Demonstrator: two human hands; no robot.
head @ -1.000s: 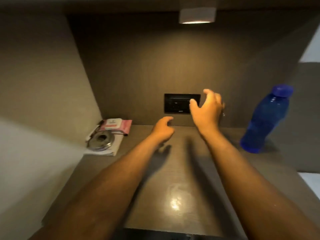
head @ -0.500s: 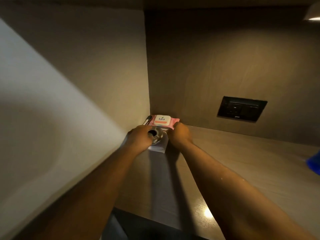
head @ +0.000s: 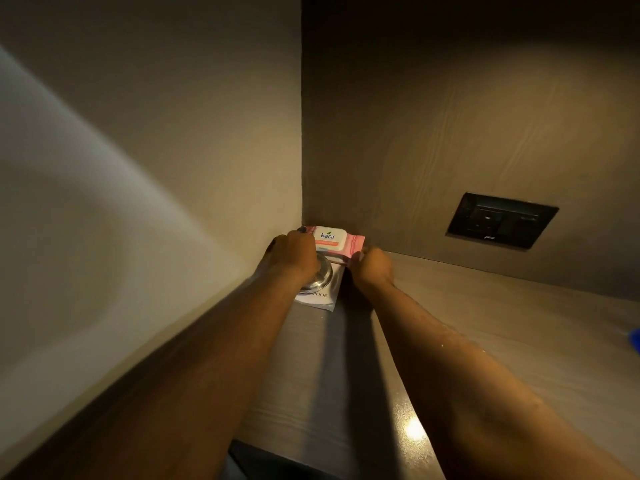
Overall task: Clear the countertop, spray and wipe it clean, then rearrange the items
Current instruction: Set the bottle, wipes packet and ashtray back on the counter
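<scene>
A pink wet-wipes pack labelled "kara" lies in the far left corner of the grey wood-grain countertop. In front of it a round steel lid rests on a white paper packet. My left hand lies over the lid and the left end of the pack, fingers curled. My right hand grips the right end of the pack, where a thin stick-like item also lies. Whether anything is lifted off the counter cannot be told.
A black wall socket sits on the back panel to the right. A sliver of the blue bottle shows at the right edge. The left wall stands close beside the corner. The counter's front edge runs below my arms.
My view swung left from the counter's middle to the corner. Both hands travelled from the socket area to the corner items and closed further around the pack and lid.
</scene>
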